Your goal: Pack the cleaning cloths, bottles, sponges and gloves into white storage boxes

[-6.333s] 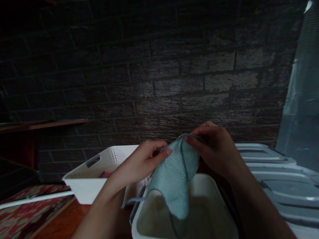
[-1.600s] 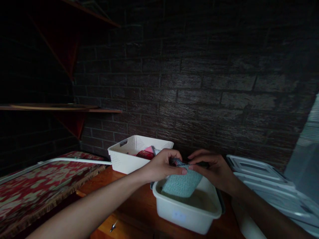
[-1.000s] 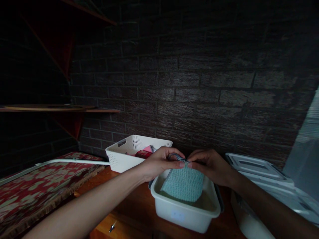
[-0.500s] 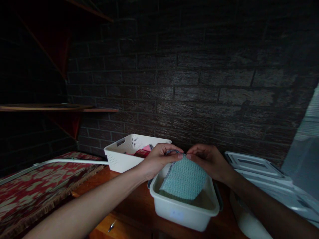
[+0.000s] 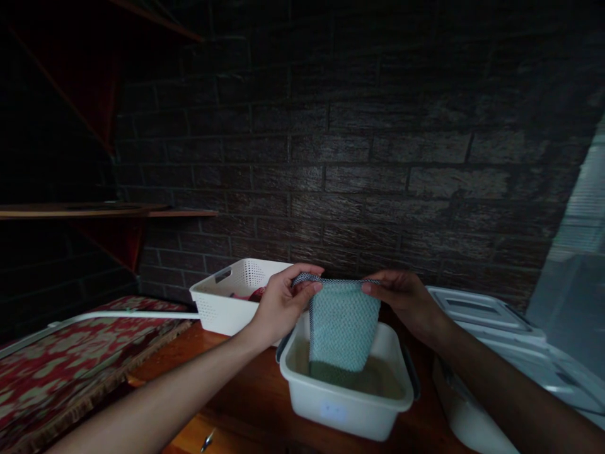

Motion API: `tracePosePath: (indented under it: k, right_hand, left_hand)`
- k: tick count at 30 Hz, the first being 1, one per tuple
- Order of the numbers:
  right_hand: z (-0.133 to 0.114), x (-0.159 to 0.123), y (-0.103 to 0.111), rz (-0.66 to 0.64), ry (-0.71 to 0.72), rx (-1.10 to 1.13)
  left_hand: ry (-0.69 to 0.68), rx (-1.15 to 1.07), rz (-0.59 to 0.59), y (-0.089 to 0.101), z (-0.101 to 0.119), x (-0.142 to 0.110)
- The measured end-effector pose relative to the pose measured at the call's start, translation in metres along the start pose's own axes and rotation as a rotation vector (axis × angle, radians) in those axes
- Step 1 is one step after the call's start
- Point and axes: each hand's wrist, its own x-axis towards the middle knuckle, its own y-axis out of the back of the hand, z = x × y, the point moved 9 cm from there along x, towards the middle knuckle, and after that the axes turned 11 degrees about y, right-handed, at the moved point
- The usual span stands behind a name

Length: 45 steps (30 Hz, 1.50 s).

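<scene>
A light teal textured cloth (image 5: 345,328) with a dark checked edging hangs between my hands over a white plastic basin (image 5: 345,403). My left hand (image 5: 286,296) pinches its upper left corner between thumb and fingers. At the upper right corner, my right hand (image 5: 401,293) grips the edging the same way. The cloth's top edge is stretched nearly straight, and its lower end reaches down inside the basin. Whether it touches the basin's bottom I cannot tell.
Behind my left hand stands a white perforated basket (image 5: 220,309) with red items in it. White lidded containers (image 5: 491,315) are at the right. A red patterned fabric (image 5: 42,359) lies at the left, below a wooden shelf (image 5: 108,211). A dark brick wall (image 5: 350,157) rises behind.
My hands have moved apart, the left one leftward and the right one slightly right. Between them the cloth's top edge has gone from bunched to spread out.
</scene>
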Motion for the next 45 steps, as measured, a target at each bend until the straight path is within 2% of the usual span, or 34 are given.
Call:
tracePosePath:
  k: [5,13,16,18,21,23,25,27,29,31,33,36,39,42,45]
  right_hand:
    - [0.006,0.003,-0.005,0.023,-0.009,0.124]
    - [0.005,-0.002,-0.010,0.022,0.008,0.075]
    - [0.001,0.000,-0.004,0.056,0.051,-0.008]
    - [-0.002,0.003,-0.003,0.056,0.075,-0.077]
    - [-0.005,0.011,-0.011,-0.015,0.114,-0.169]
    - [-0.007,0.018,-0.022,-0.083,0.148,-0.206]
    - [-0.009,0.025,-0.032,-0.129,0.179,-0.218]
    - [-0.010,0.029,-0.037,-0.122,0.201,-0.209]
    - [-0.009,0.030,-0.036,-0.077,0.207,-0.189]
    - [-0.003,0.026,-0.034,-0.055,0.182,-0.166]
    - [0.008,0.016,-0.034,-0.094,0.129,-0.160]
    - [0.027,-0.006,-0.027,-0.159,0.042,-0.213]
    - [0.038,-0.025,-0.013,-0.148,-0.004,-0.280]
    - [0.039,-0.037,0.001,-0.106,-0.010,-0.312]
    - [0.036,-0.044,0.011,-0.067,-0.014,-0.323]
  left_hand:
    - [-0.031,-0.001,0.043,0.010,0.000,-0.001]
    - [-0.026,-0.011,0.060,0.010,0.000,-0.004]
    - [0.000,0.044,-0.010,0.007,-0.005,0.000]
    - [-0.026,0.153,-0.060,0.006,-0.001,0.003]
    - [-0.207,0.381,-0.075,0.003,0.029,0.004]
    - [-0.295,0.493,-0.128,-0.008,0.048,0.006]
    - [-0.247,0.528,-0.266,-0.025,0.051,0.014]
    - [-0.111,0.475,-0.405,-0.039,0.043,0.023]
    - [0.003,0.382,-0.460,-0.044,0.035,0.033]
    - [0.056,0.305,-0.450,-0.041,0.032,0.040]
    - [0.062,0.263,-0.411,-0.034,0.035,0.046]
    - [0.045,0.226,-0.327,-0.016,0.043,0.051]
    - [0.032,0.185,-0.261,0.001,0.047,0.053]
    - [0.057,0.171,-0.248,0.011,0.034,0.053]
    - [0.056,0.172,-0.156,0.020,0.017,0.053]
